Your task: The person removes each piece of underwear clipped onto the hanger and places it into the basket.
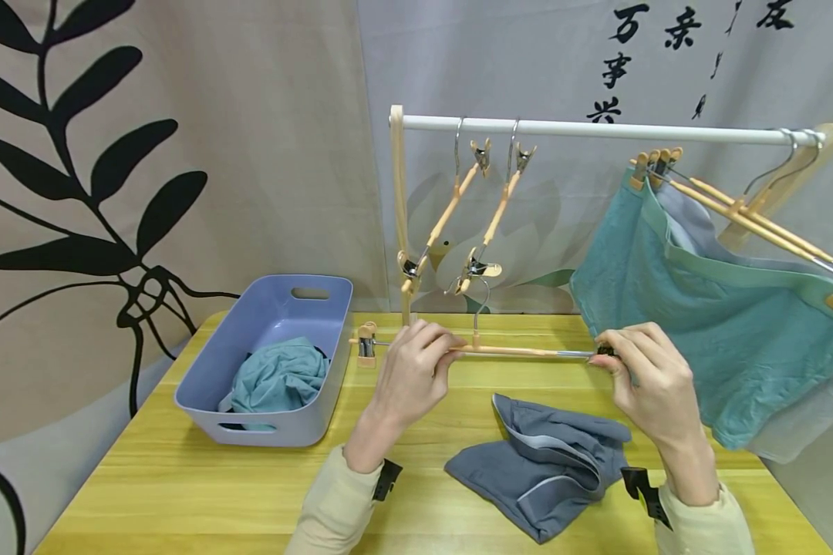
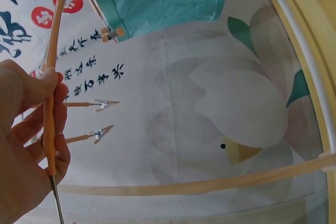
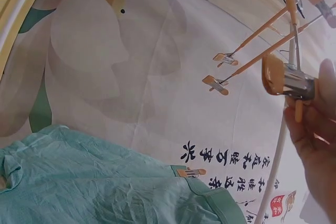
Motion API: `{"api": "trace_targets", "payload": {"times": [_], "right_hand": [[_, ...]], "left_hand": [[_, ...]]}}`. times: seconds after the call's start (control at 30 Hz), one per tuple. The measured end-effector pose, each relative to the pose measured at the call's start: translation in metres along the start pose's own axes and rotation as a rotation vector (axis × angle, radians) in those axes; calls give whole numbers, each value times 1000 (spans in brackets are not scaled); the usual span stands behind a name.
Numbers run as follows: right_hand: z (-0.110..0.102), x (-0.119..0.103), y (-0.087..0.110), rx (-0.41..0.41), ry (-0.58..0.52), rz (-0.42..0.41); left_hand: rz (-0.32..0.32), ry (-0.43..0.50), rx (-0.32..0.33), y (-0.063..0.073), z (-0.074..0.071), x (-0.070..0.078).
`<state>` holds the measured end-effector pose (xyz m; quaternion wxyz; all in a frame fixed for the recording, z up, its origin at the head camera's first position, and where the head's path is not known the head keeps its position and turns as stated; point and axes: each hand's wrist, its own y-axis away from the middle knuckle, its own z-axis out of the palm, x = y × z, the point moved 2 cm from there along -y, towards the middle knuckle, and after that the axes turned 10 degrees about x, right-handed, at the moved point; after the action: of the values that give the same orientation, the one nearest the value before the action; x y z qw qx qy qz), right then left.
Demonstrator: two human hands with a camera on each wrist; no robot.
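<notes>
A clip hanger (image 1: 507, 350) with a wooden bar is held level above the table, its metal hook pointing up. My left hand (image 1: 416, 371) grips the bar left of the hook; in the left wrist view the fingers (image 2: 62, 114) wrap round the wood. At the other end my right hand (image 1: 649, 378) pinches the right clip (image 3: 289, 80) between thumb and fingers. The left clip (image 1: 366, 344) sticks out past my left hand. Below the hanger, grey-blue shorts (image 1: 548, 462) lie folded and rumpled on the wooden table (image 1: 403, 493).
A blue basket (image 1: 208, 401) with teal cloth (image 1: 281, 378) in it stands at the left. A white rail (image 1: 597, 129) crosses the back, bearing two bare clip hangers (image 1: 444, 216). Teal shorts (image 1: 729, 316) hang from it at the right, close to my right hand.
</notes>
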<state>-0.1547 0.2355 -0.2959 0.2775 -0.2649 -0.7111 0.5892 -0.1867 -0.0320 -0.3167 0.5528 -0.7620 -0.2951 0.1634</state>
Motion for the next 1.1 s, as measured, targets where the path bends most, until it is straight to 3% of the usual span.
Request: {"api": "trace_targets", "payload": {"times": [0.23, 0.4, 0.53, 0.67, 0.8, 1.1], "right_hand": [[1, 1, 1, -138, 19, 46], [1, -2, 2, -235, 159, 128], [4, -8, 1, -246, 275, 116], [11, -15, -2, -196, 331, 39], [21, -25, -3, -194, 296, -28], [40, -37, 3, -310, 143, -90]], "left_hand": [[-14, 0, -4, 1, 0, -2], [-12, 0, -4, 2, 1, -3], [-12, -6, -9, 2, 3, -4], [-14, -9, -9, 1, 3, -3], [8, -18, -34, 1, 7, 0], [31, -25, -43, 1, 15, 9]]}}
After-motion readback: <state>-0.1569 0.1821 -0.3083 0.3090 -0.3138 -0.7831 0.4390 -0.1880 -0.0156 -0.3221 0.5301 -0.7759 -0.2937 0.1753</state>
